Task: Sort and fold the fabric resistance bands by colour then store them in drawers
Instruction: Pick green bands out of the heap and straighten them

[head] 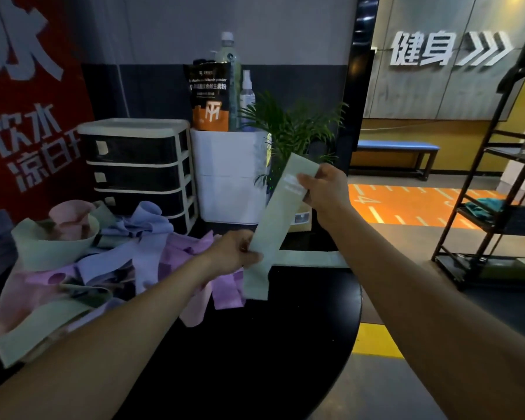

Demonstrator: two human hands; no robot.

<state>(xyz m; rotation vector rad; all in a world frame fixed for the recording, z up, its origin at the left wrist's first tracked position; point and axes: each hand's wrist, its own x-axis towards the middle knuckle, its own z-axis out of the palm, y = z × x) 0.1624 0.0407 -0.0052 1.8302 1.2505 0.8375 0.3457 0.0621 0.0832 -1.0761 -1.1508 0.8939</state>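
Head view, centre frame: I hold a pale green band [281,213] stretched flat above the black table [255,344], my left hand [234,253] pinching its lower end, my right hand [323,189] pinching the top. The unsorted pile [109,268] lies at left; the drawer unit [137,168] stands upper left, all drawers closed. Folding looks under way; next, I'd bring the ends together.

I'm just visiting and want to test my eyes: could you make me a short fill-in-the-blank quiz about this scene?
1. Both hands hold one band coloured pale ____.
2. The right hand grips the band's ____ end.
3. The drawer unit stands ____ the heap of bands.
4. All its drawers are ____.

Missing words: green; upper; behind; closed
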